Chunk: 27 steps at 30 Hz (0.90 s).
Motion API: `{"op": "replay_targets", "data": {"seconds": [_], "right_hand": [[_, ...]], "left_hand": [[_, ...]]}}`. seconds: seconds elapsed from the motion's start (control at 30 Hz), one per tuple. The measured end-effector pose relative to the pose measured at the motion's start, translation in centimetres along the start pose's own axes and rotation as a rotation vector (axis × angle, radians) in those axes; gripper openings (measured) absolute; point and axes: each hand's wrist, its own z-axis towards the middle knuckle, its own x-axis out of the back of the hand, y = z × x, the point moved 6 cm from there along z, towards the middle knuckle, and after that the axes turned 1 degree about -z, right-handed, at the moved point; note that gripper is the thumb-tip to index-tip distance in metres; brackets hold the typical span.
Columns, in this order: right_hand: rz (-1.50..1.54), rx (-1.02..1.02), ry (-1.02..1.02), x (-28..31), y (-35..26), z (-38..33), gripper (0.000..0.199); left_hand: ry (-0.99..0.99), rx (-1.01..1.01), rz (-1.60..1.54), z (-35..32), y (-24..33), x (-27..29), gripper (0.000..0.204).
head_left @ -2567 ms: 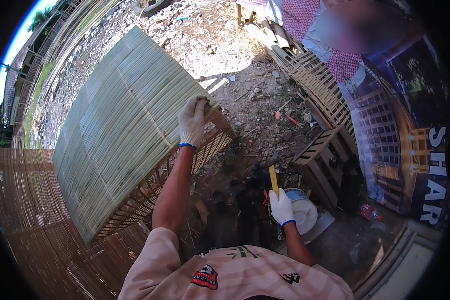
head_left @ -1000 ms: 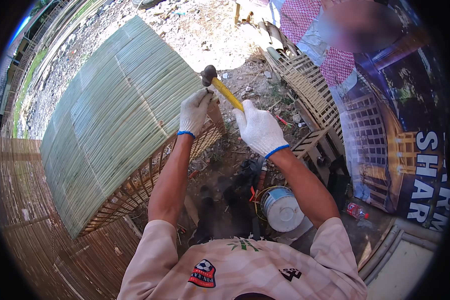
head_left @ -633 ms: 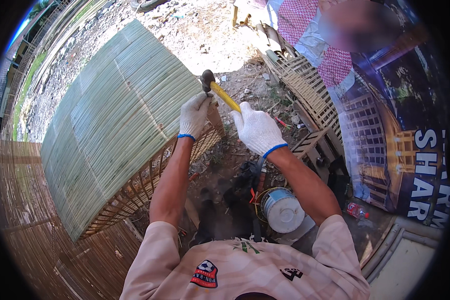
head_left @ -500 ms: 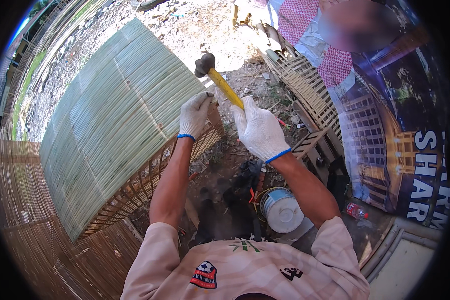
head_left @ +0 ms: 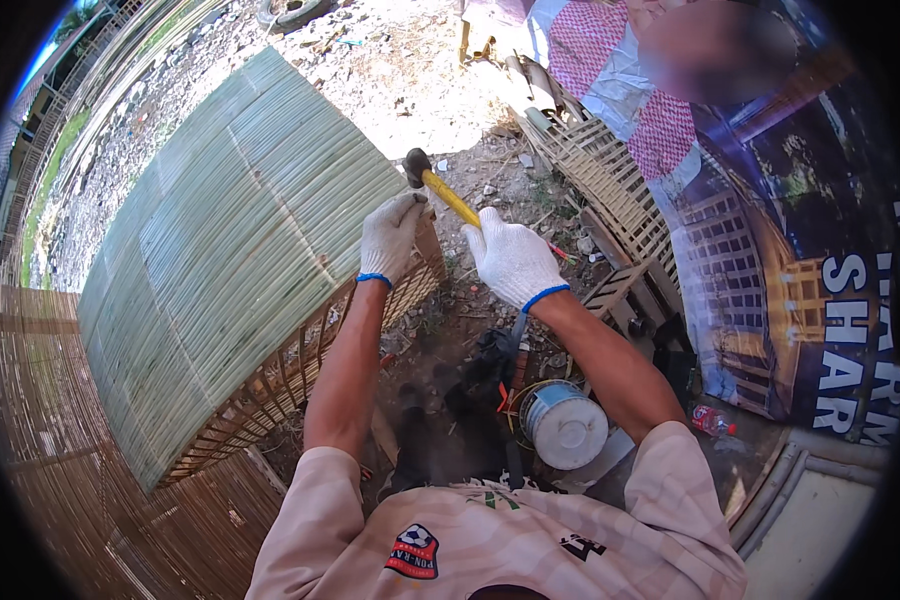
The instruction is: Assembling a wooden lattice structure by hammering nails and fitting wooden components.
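A slatted panel of pale green bamboo strips (head_left: 220, 250) lies over a bamboo lattice frame (head_left: 310, 362) on my left. At the panel's near right corner, my gloved left hand (head_left: 389, 238) is closed with thumb and fingers pinched together. Whatever sits between those fingertips is too small to make out. In my gloved right hand (head_left: 516, 260) is a hammer (head_left: 452, 198) with a yellow handle and a dark head. That head is right beside the left fingertips, at the corner of the panel.
A lidded white bucket (head_left: 568, 428) stands below my right forearm, with a plastic bottle (head_left: 712, 420) farther right. Another bamboo lattice (head_left: 615, 180) and a large printed banner (head_left: 760, 290) fill the right side. A tire (head_left: 292, 12) lies on the gravel far ahead.
The hammer head has come down toward my left fingertips, and my right hand has lowered slightly. My left hand has stayed at the panel corner.
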Motion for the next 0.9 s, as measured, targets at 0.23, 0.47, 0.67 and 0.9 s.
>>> {"op": "replay_targets", "data": {"seconds": [0.23, 0.47, 0.67, 0.9], "right_hand": [[0.110, 0.023, 0.109, 1.9, -1.4, -1.0, 0.028], [0.241, 0.017, 0.184, 3.6, -3.3, -1.9, 0.030], [0.034, -0.048, -0.042, 1.2, -1.5, -0.6, 0.030], [0.227, 0.074, 0.288, 3.1, -3.2, -2.4, 0.027]], "left_hand": [[0.006, 0.023, -0.072, 0.4, 0.1, 0.3, 0.023], [0.015, -0.053, -0.037, 0.4, 0.4, 0.7, 0.023], [0.010, 0.037, -0.076, 0.0, -0.4, 0.3, 0.021], [0.184, -0.060, 0.135, 1.5, -1.5, 3.4, 0.042]]}}
